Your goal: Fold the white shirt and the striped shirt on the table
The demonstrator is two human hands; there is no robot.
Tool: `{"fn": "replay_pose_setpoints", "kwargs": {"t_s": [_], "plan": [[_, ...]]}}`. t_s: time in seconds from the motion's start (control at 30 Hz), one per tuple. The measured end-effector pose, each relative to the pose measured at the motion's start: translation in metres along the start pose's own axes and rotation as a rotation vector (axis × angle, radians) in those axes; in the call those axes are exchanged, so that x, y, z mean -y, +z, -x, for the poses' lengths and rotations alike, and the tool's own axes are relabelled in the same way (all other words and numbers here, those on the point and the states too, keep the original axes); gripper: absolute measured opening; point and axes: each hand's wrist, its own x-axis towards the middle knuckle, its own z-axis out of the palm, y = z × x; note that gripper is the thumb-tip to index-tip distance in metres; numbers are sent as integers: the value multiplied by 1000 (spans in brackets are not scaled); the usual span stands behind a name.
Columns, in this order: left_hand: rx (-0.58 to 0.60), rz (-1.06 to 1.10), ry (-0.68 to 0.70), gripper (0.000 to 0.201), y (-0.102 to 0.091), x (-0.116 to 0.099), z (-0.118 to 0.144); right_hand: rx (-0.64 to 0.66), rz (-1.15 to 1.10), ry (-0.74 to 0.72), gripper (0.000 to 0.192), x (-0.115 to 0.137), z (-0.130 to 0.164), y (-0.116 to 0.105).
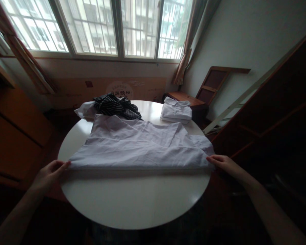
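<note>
A white shirt (140, 144) lies spread flat across the round white table (132, 200), its near edge folded over in a straight line. My left hand (49, 173) pinches the shirt's near left corner at the table's left rim. My right hand (225, 164) grips the near right corner at the right rim. Both arms reach in from the bottom corners of the view.
A dark striped garment (116, 105) and a white cloth (85, 109) lie bunched at the table's far side. A folded stack of white shirts (175, 110) sits at the far right. Behind are windows, a small wooden table (185, 98) and a dark wooden cabinet (277, 112) on the right.
</note>
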Motion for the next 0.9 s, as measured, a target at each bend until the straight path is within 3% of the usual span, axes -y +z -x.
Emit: {"fn": "replay_pose_setpoints", "kwargs": {"t_s": [0.1, 0.23, 0.4, 0.63, 0.73, 0.9], "plan": [[41, -62, 2, 43, 6, 0, 1, -55, 60, -36, 49, 2, 0, 5], [42, -155, -54, 35, 7, -5, 0, -35, 90, -42, 46, 2, -3, 5], [131, -162, -72, 53, 6, -25, -11, -97, 109, -81, 50, 6, -17, 6], [116, -75, 90, 56, 22, -58, -32, -337, 209, -118, 37, 29, -32, 24], [158, 9, 184, 49, 26, -58, -36, -355, 253, -145, 32, 33, -33, 30], [126, 118, 147, 45, 27, -45, -31, -349, 270, -228, 31, 29, -33, 33]]}}
